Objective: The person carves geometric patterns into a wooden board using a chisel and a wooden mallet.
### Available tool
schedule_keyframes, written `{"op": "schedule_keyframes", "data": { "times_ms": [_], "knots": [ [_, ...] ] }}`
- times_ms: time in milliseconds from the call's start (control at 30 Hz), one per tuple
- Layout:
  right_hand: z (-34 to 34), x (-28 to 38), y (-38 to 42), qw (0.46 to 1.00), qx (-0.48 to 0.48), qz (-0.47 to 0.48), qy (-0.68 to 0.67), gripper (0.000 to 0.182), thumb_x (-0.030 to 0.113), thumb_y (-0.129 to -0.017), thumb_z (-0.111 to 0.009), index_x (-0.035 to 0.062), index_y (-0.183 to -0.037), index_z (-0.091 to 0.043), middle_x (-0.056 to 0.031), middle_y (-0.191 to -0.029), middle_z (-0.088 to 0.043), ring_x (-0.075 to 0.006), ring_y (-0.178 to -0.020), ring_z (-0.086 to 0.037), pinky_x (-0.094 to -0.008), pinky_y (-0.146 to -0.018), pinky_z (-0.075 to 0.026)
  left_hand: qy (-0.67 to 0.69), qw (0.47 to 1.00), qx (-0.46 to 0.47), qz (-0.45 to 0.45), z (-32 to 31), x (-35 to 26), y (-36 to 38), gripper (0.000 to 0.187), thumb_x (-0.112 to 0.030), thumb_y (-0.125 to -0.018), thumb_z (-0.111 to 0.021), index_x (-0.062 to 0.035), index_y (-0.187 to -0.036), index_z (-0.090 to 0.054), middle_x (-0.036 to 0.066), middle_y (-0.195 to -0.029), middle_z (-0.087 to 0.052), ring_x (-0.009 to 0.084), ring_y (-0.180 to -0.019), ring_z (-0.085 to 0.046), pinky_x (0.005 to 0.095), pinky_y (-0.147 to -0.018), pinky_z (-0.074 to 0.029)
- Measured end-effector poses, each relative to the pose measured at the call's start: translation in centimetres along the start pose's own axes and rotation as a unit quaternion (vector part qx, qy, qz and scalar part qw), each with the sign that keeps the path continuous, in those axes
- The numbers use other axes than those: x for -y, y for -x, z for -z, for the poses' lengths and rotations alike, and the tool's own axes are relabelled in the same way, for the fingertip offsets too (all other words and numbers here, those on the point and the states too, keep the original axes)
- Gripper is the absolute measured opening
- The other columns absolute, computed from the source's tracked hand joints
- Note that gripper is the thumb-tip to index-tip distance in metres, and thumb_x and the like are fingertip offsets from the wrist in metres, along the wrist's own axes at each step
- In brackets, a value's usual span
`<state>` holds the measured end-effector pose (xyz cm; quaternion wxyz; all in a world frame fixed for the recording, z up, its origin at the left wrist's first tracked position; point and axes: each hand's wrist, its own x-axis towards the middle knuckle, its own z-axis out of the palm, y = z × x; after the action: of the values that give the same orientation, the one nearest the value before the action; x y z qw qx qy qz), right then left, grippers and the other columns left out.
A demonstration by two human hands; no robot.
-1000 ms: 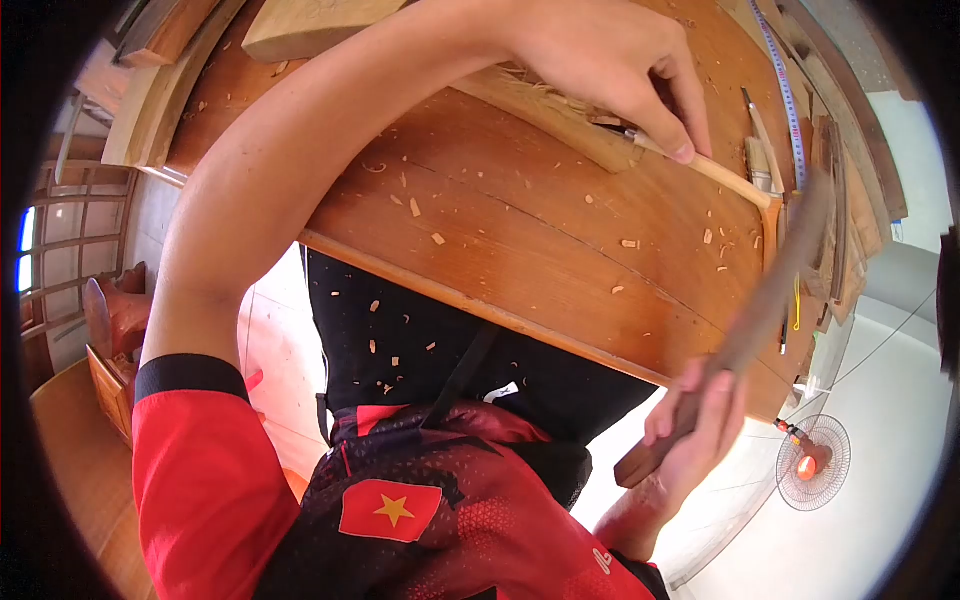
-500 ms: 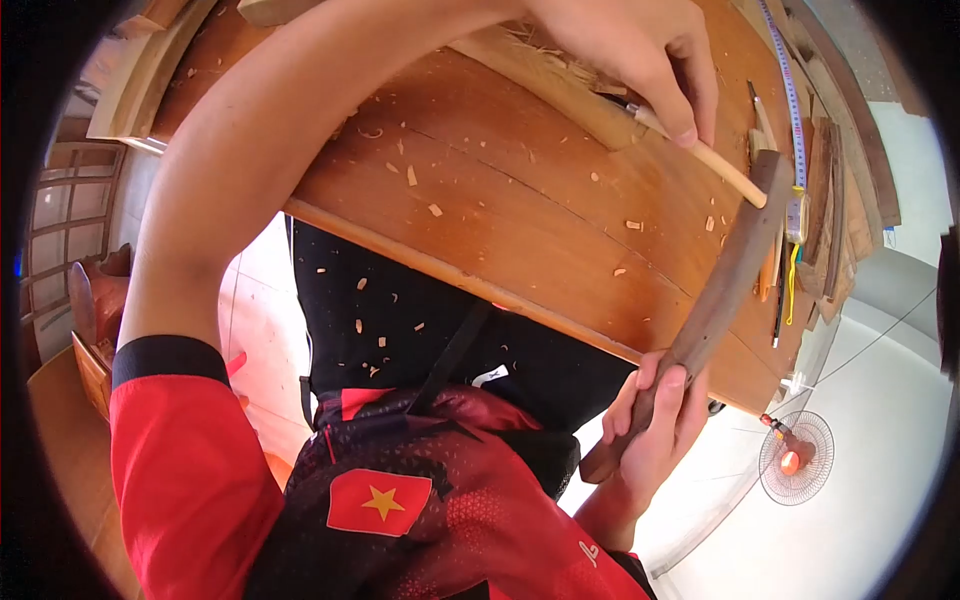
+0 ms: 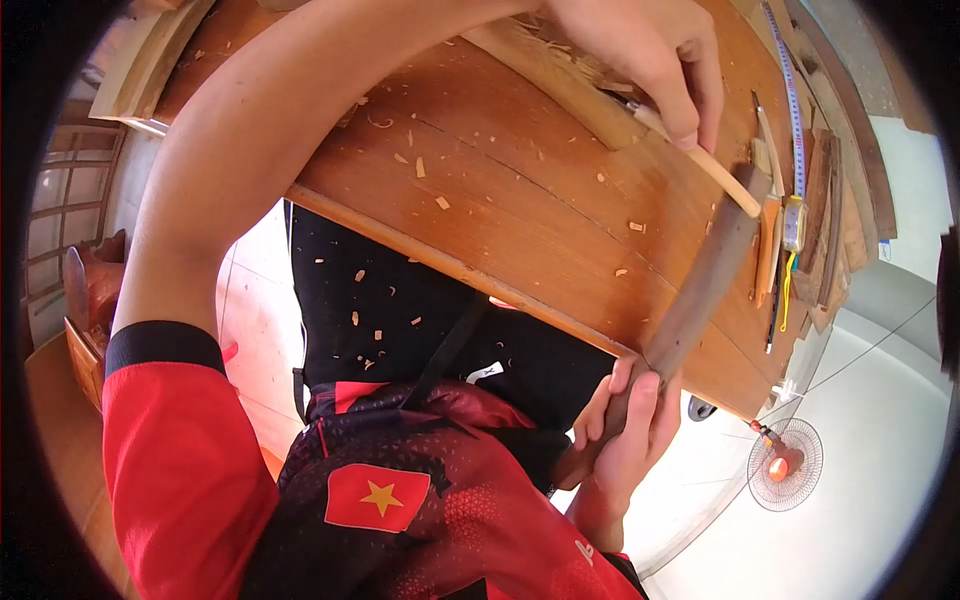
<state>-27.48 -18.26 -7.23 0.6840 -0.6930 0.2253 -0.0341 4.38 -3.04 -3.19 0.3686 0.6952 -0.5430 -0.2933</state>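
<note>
My left hand [image 3: 665,75] grips a chisel [image 3: 722,178] by its pale wooden handle. The chisel's metal end meets a wooden workpiece [image 3: 590,105], whose upper face is roughly cut and covered in splinters. Wrapped round the lower part of a dark wooden stick [image 3: 705,270] is my right hand [image 3: 628,415], near the front edge of the table. The far end of the stick lies behind the butt of the chisel handle and overlaps it in this view. Wood chips [image 3: 420,167] are scattered over the brown tabletop [image 3: 480,210].
Along the right side lie an extended tape measure [image 3: 793,222], an orange-handled tool [image 3: 768,250], a dark pencil-like rod [image 3: 776,325] and wooden strips [image 3: 822,215]. A fan [image 3: 785,465] stands beyond the table's right corner. More chips rest on my black trousers [image 3: 380,300].
My right hand and the stick have moved slightly down and to the left. The chisel remains against the workpiece in my left hand. The whole view has shifted a little.
</note>
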Motion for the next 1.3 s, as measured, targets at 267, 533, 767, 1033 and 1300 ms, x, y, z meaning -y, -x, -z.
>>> {"op": "schedule_keyframes", "data": {
  "times_ms": [267,533,767,1033,1300],
  "knots": [
    [-0.7,-0.2,-0.2,0.995,-0.044,0.039,-0.076,0.031,0.016,-0.11,-0.044,-0.004,-0.133,-0.043,-0.0099,-0.093,-0.055,-0.009,-0.049,-0.048,-0.0259,-0.039,-0.044,0.014,0.999,0.022,0.041,0.9,-1.9,1.9,0.041,-0.03,-0.087,-0.072,-0.0038,-0.119,-0.076,0.006,-0.091,-0.075,0.0147,-0.076,-0.062,0.0289,-0.066,-0.047],
    [-0.7,-0.6,0.3,0.998,-0.045,0.043,-0.025,0.045,0.02,-0.112,-0.041,0.0006,-0.153,-0.035,-0.0076,-0.093,-0.05,-0.0085,-0.048,-0.044,-0.0236,-0.036,-0.039,0.045,0.998,0.042,-0.027,1.6,-1.3,2.2,0.043,-0.03,-0.085,-0.07,-0.0059,-0.12,-0.077,0.008,-0.098,-0.076,0.0167,-0.084,-0.065,0.0292,-0.073,-0.05],
    [-0.3,-0.9,0.4,0.999,-0.028,0.012,-0.025,0.036,0.015,-0.109,-0.041,-0.0029,-0.14,-0.038,-0.0101,-0.093,-0.052,-0.0109,-0.049,-0.047,-0.0264,-0.038,-0.042,0.059,0.996,0.066,-0.014,2.2,-1.6,2.3,0.046,-0.033,-0.082,-0.07,-0.0058,-0.119,-0.077,0.009,-0.1,-0.077,0.0186,-0.089,-0.067,0.0298,-0.078,-0.051],
    [-1.7,-0.6,0.9,0.994,-0.102,0.044,-0.022,0.055,0.027,-0.113,-0.039,0.0024,-0.16,-0.025,-0.0065,-0.093,-0.047,-0.0092,-0.046,-0.042,-0.0252,-0.035,-0.039,0.045,0.999,0.011,-0.016,0.2,0.4,0.9,0.044,-0.034,-0.08,-0.076,-0.0042,-0.113,-0.079,0.01,-0.099,-0.077,0.0195,-0.089,-0.067,0.0303,-0.077,-0.051],
    [-1.7,-1.9,1.5,0.99,-0.066,0.089,-0.082,0.06,0.029,-0.113,-0.042,0.0046,-0.162,-0.02,-0.0073,-0.093,-0.048,-0.0114,-0.048,-0.044,-0.027,-0.036,-0.042,0.048,0.997,0.027,-0.047,0.1,1.1,0.4,0.039,-0.033,-0.086,-0.081,-0.0054,-0.113,-0.08,0.008,-0.097,-0.078,0.0186,-0.087,-0.067,0.0309,-0.076,-0.051]
  ]
}}
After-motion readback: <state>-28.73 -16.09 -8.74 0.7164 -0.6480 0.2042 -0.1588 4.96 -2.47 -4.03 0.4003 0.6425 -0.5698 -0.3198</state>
